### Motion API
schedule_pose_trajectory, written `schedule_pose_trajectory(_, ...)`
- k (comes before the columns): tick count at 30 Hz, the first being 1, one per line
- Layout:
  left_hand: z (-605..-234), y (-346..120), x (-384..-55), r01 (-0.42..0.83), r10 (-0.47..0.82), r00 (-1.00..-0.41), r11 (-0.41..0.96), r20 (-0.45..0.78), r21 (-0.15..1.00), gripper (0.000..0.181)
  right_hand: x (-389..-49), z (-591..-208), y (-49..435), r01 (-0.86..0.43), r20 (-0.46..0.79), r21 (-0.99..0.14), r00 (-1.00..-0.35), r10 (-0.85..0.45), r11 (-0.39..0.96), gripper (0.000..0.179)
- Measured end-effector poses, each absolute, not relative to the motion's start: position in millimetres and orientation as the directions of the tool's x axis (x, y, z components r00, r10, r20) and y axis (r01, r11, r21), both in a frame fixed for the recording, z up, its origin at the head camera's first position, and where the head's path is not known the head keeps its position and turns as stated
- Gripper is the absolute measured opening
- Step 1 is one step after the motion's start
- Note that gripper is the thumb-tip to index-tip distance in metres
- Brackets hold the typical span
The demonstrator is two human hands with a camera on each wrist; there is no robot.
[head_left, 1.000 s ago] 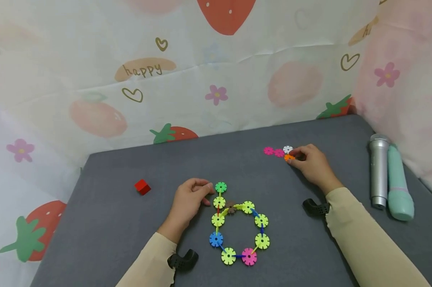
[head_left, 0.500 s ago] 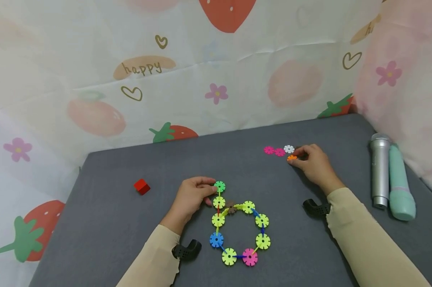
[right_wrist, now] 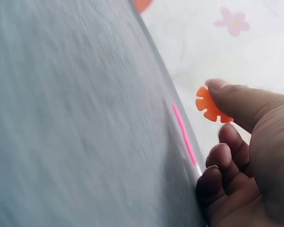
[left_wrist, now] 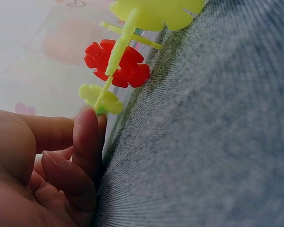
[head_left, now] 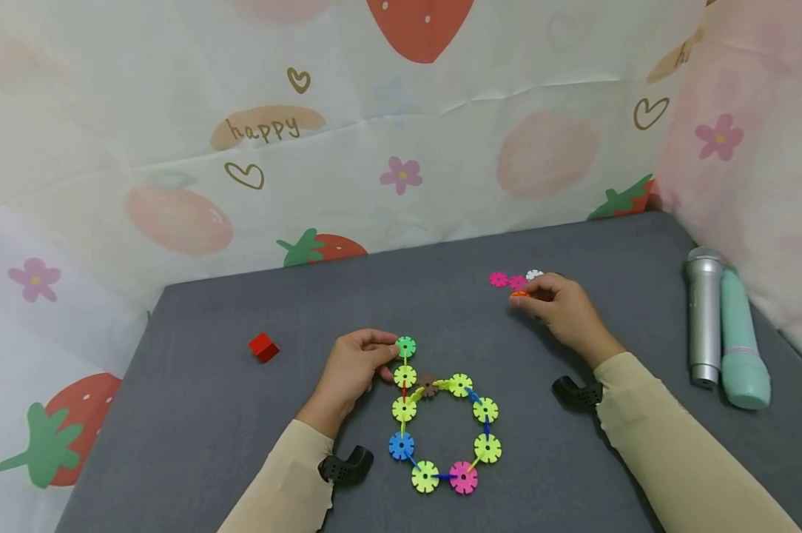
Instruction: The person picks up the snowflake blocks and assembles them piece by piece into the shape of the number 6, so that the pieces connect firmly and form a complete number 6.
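Note:
A chain of notched plastic discs forms a ring with a stem on the table. My left hand [head_left: 357, 370] pinches the green disc [head_left: 406, 346] at the top of that stem between thumb and finger. Yellow-green discs [head_left: 487, 448], a blue disc [head_left: 401, 446], a pink disc [head_left: 464, 478] and a brown disc [head_left: 428, 385] make up the rest. Further back, my right hand [head_left: 567, 309] holds an orange disc [right_wrist: 209, 105] between thumb and fingers, raised off the table in the right wrist view. Behind it lie loose pink discs [head_left: 499, 279] and a white disc [head_left: 534, 275].
A red cube [head_left: 264, 347] lies on the grey table to the left. At the right edge are a silver microphone [head_left: 704, 318] and a mint-green bottle-shaped object [head_left: 743, 340]. Printed cloth [head_left: 454, 148] hangs behind the table.
My right hand has picked up the orange disc and moved left with it, away from the white disc. My left hand has moved slightly right and taken hold of the green disc.

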State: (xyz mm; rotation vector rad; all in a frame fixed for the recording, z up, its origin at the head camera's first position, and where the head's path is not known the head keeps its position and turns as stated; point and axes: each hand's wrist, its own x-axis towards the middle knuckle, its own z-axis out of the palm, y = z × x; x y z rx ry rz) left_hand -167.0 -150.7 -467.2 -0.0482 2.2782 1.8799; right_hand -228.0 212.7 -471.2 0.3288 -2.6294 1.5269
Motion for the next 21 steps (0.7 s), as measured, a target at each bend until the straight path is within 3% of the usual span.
schedule_pose_trajectory(13,-465.7,-147.0,-165.7,-0.137,0.069,-0.985,0.220,-0.156,0.966,0.018,-220.3,-471.7,163.6,-0.256,0.102,-0.890,-0.918,-0.382,0.378,0.010)
schedule_pose_trajectory(21,-463.0,-142.7,-164.2,-0.151,0.027,-0.986,0.265,-0.164,0.952,0.016,-220.6,-470.6,137.3,-0.294,0.099,-0.877,-0.885,-0.455,0.380,0.004)
